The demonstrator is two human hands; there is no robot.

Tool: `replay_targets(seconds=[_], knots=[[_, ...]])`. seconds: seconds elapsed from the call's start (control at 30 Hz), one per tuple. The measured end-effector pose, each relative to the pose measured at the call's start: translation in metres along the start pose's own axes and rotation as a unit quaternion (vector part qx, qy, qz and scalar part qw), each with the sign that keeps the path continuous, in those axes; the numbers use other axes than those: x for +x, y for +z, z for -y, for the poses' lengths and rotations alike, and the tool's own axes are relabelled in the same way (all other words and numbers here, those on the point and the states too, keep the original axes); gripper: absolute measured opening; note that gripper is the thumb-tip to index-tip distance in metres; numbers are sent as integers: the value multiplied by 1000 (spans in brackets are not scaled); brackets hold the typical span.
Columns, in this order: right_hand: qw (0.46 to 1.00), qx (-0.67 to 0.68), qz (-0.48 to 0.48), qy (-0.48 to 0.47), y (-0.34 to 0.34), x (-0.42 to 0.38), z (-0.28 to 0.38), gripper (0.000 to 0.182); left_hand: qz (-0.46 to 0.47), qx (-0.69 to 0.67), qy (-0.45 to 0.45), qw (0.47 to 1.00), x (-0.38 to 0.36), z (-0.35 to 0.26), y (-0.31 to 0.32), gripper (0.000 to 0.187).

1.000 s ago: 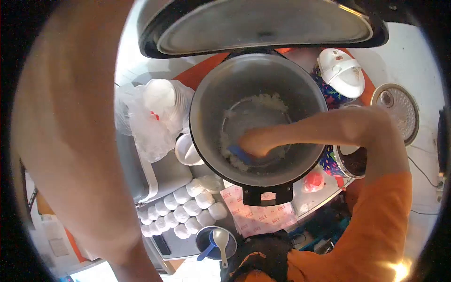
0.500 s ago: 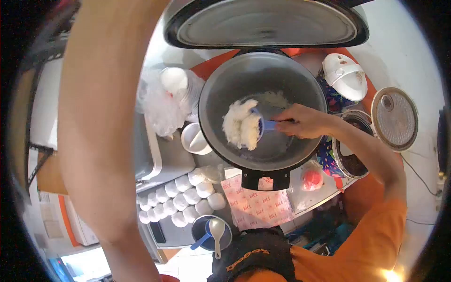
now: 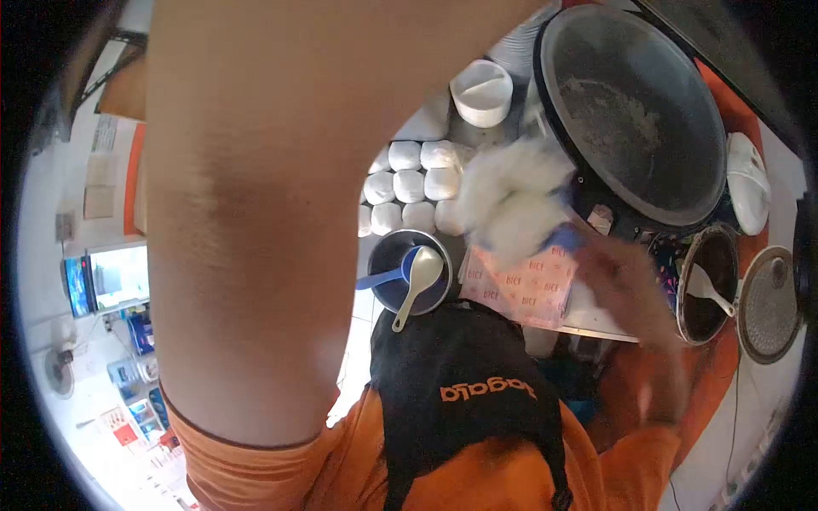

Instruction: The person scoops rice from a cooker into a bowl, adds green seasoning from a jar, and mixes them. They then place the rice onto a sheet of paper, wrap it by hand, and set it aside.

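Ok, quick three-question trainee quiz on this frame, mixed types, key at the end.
1. True or false: the lump of rice sits inside the big pot.
2. What lies in the blue bowl? A) a white spoon B) a knife C) a lid
3. Which hand carries the rice, and on what?

Key
1. False: it is outside the pot, above the pink printed sheet.
2. A, the white spoon.
3. The right hand, motion-blurred, its grip on a blue scoop. Only the left arm shows, not its hand.
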State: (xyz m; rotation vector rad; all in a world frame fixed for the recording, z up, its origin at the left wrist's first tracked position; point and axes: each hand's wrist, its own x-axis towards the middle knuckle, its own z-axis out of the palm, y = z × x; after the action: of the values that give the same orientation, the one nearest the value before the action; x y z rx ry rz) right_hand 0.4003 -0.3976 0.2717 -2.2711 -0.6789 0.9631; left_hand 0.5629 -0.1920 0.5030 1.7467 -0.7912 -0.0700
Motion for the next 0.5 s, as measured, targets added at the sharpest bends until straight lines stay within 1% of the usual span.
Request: replay_targets(seconds=[0.07,0.1,0.13,0.17,0.23,0.3,0.33,0.43,0.5], knots=[[986,97,19,-136,60,18,0,38,0,1,2,1000,-5,-2,1,31],[988,93,42,-118,86,26,3,43,-1,1,1,1000,-7,-2,1,31],[979,85,-7,-184,140,43,-20,47,0,2,-2,1000,-10,-3,2,31],[985,43,10,-167,166,54,-14,55,1,0,-2,1000,-11,-3,2,31],[971,-104,-66,-204,237,78,-40,70,5,-1,-6,1000,-11,-1,2,31],[964,-142,-77,-213,273,96,-59,70,3,0,-10,1000,-11,-2,0,31],[960,-160,-81,-216,274,97,-55,70,5,-2,-9,1000,-10,-2,0,31],[968,-118,-91,-201,252,88,-50,74,9,-3,-13,1000,-8,-1,-2,30],[981,-15,-73,-177,199,71,-28,67,14,-6,-13,1000,-6,-1,-2,30]])
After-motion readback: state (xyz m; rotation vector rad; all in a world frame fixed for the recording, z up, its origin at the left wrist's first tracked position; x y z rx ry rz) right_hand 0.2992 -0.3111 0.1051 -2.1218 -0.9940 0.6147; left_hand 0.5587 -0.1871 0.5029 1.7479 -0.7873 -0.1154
